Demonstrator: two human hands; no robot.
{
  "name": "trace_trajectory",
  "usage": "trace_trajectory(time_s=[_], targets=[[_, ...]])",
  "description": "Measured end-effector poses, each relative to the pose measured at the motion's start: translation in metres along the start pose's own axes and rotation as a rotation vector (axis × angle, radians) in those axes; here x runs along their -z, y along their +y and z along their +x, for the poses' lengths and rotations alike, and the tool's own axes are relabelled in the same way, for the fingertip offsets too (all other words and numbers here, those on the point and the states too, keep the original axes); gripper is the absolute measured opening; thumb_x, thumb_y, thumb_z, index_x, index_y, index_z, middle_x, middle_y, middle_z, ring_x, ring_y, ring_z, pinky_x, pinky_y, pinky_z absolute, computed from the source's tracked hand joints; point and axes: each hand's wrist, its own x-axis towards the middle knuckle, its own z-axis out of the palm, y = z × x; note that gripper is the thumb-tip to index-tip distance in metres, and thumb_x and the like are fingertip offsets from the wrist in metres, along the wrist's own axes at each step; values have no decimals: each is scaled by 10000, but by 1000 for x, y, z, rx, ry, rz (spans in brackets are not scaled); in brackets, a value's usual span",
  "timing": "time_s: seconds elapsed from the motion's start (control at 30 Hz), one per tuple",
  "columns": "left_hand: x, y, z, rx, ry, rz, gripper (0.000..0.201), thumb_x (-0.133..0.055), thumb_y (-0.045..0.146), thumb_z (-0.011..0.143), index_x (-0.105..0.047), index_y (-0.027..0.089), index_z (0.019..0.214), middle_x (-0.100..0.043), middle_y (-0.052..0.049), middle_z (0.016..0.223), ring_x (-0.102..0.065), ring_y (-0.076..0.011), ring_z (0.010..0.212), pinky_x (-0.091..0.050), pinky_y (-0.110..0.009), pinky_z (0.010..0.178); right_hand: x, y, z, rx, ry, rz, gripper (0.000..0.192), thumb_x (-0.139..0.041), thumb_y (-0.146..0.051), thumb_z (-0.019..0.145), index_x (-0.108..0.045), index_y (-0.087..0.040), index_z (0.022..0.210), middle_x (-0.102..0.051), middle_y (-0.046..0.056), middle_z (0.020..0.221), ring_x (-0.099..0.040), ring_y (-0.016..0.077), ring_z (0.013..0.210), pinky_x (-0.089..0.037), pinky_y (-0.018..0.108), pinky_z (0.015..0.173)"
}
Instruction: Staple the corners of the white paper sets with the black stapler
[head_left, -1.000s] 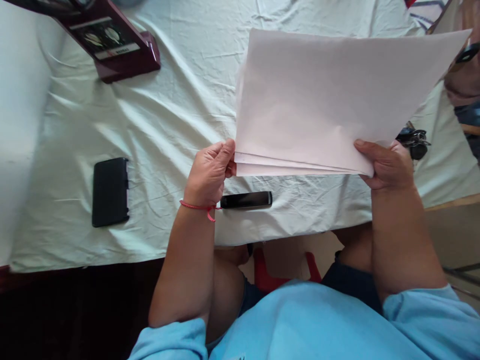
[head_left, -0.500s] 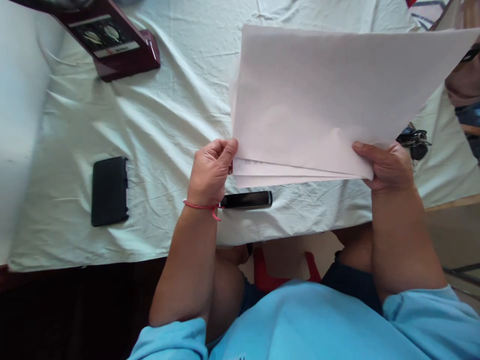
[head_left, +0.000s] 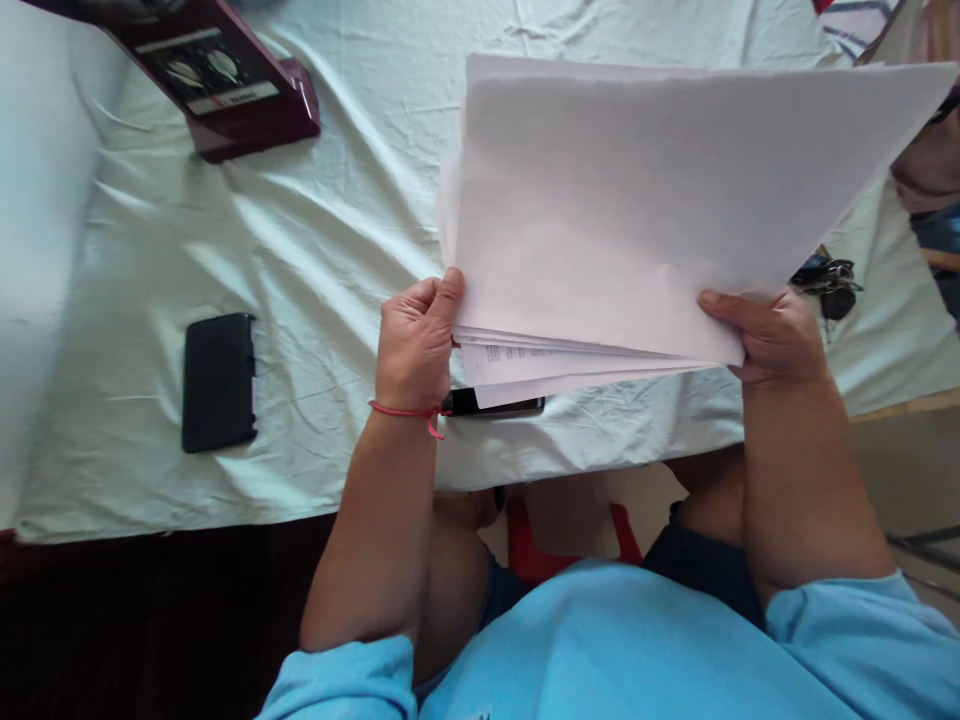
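Observation:
A loose stack of white paper sheets (head_left: 637, 200) is held up over the cloth-covered table, its top face blank. At its left edge, my left hand (head_left: 416, 340) is closed, with the thumb pressed on the paper. My right hand (head_left: 776, 330) pinches the near right corner, thumb on top and the fingers hidden underneath. Along the near edge the sheets are fanned apart on the left, and one lower sheet (head_left: 517, 362) shows rows of small print. Partly covered by the papers and my left wrist, a dark phone-like device (head_left: 499, 407) lies on the cloth.
A black flat case (head_left: 220, 383) lies on the pale tablecloth (head_left: 322, 250) to the left. At the far left stands a maroon appliance (head_left: 255, 110). Keys (head_left: 834, 285) rest beyond my right hand. A red stool (head_left: 555, 560) is below the table's near edge.
The stack has shifted slightly left, and its sheets are fanned wider at the near left corner, now covering part of the dark device. My left hand has moved a little left.

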Motion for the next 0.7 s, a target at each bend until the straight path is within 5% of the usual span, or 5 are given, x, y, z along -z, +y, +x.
trace_trajectory(time_s=[0.17, 0.37, 0.7], targets=[[-9, 2, -2, -61, -9, -35, 595, -998, 775, 839, -752, 236, 784, -785, -25, 782, -826, -259, 939, -683, -336, 790, 2, 3, 1, 16, -5, -9, 553, -1143, -250, 476, -841, -242, 939, -906, 24, 1049, -850, 243, 1028, -744, 356, 951], [-7, 7, 0, -199, 9, -4, 462, -1010, 675, 866, -852, 252, 966, -877, -43, 1023, -818, -277, 1188, -680, -397, 1072, 2, 8, 1, 148, -64, -42, 825, -1154, -356, 537, -812, -300, 1286, -900, 29, 1111, -846, 289, 1204, -666, 485, 1208], [3, 0, 15, -439, 74, -114, 462, -1106, 506, 762, -711, 271, 810, -631, 33, 789, -706, -184, 867, -638, -332, 958, 1, 11, 0, 213, -160, -49, 862, -1154, -400, 551, -769, -312, 1318, -879, 47, 1229, -803, 290, 1307, -590, 502, 1303]])
